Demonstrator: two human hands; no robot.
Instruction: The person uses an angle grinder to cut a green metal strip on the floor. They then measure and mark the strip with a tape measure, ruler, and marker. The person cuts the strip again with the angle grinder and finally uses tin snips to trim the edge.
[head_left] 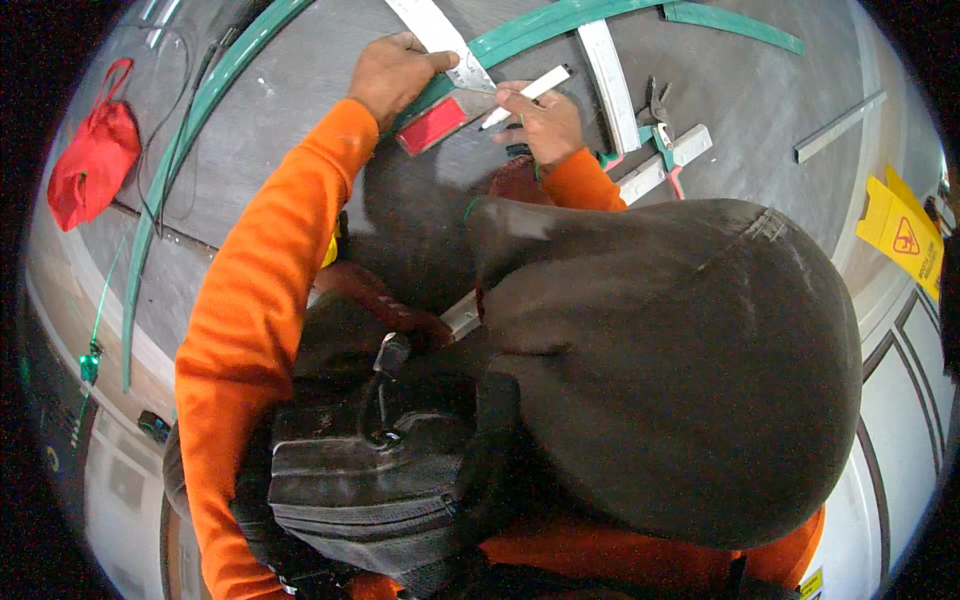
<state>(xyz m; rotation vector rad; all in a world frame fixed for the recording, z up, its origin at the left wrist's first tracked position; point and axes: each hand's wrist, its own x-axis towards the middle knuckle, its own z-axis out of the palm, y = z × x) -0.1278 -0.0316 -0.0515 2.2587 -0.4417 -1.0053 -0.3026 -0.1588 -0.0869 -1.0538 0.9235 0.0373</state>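
Note:
My left hand (392,78) is closed, its thumb and fingers pinching the edge of a pale, flat strip (437,35) that narrows to a pointed end. That end lies over a green curved strip (560,20). In my right hand (548,125) is a white marker (530,95), slanting with its lower end toward the left. Just below the pale strip's end, between my hands, rests a flat piece with a red rectangular face (432,126). Whether it joins the pale strip cannot be told. My fingertips on the right are close to the strip's point.
Another pale strip (610,85) stands right of my right hand, near a clamp (665,150) and a dark metal tool (655,100). A red bag (95,160) and a long green curved strip (160,190) lie left. A yellow floor sign (903,228) is far right. My bent knees fill the lower middle.

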